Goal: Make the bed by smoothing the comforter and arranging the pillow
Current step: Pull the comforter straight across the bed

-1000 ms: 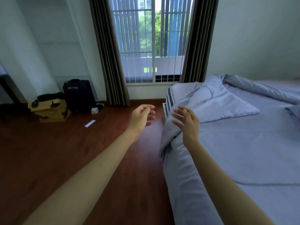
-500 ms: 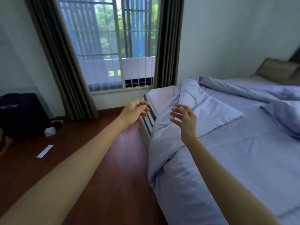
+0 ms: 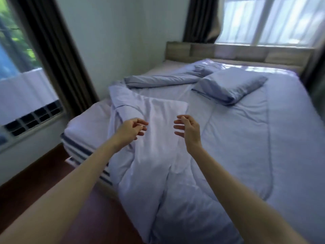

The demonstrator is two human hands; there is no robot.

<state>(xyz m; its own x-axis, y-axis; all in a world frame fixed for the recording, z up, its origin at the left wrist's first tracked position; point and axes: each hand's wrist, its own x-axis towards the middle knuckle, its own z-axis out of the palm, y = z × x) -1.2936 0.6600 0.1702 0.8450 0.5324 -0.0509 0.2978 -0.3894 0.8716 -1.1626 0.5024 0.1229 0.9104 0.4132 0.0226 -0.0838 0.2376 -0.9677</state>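
A pale lilac comforter (image 3: 233, 138) covers the bed, with its near left corner folded back and bunched into a rumpled flap (image 3: 158, 131). A matching pillow (image 3: 228, 85) lies askew on top, below the wooden headboard (image 3: 237, 51). My left hand (image 3: 131, 129) hovers over the folded flap with fingers curled and apart, holding nothing. My right hand (image 3: 189, 131) hovers beside it, fingers spread, also empty. Both hands are just above the fabric; contact cannot be told.
The mattress corner (image 3: 84, 131) with dark stripes shows bare at the left. A dark wood floor (image 3: 44, 173) runs along the bed's left side. Dark curtains (image 3: 58, 55) frame a glass door at left; a window (image 3: 270, 20) sits behind the headboard.
The view has swung right from the floor and door to the whole bed. Both hands have come over the folded comforter flap, still empty.
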